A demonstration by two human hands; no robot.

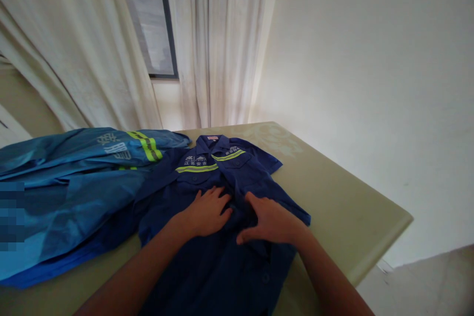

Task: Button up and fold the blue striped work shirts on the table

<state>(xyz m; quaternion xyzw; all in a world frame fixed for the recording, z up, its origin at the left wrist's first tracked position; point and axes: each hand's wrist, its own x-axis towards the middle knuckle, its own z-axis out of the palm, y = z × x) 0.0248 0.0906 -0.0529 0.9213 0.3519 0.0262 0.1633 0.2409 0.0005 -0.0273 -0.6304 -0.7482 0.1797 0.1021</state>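
A dark blue short-sleeved work shirt [196, 192] lies front side up on the table, its collar towards the far edge. Yellow-green reflective strips and white lettering cross its chest. My left hand [209, 212] rests on the middle of the shirt with fingers spread. To its right, my right hand [268, 219] is over the front opening, thumb and fingers apart in a curve. Some cloth bunches between the two hands. Whether the right fingertips touch the cloth I cannot tell.
Lighter blue garments [85, 192] with reflective strips lie heaped at the left, against the shirt's sleeve. The pale table [333, 207] has a corner at the right. Behind stand curtains [222, 49], a window [148, 19] and a white wall [370, 84].
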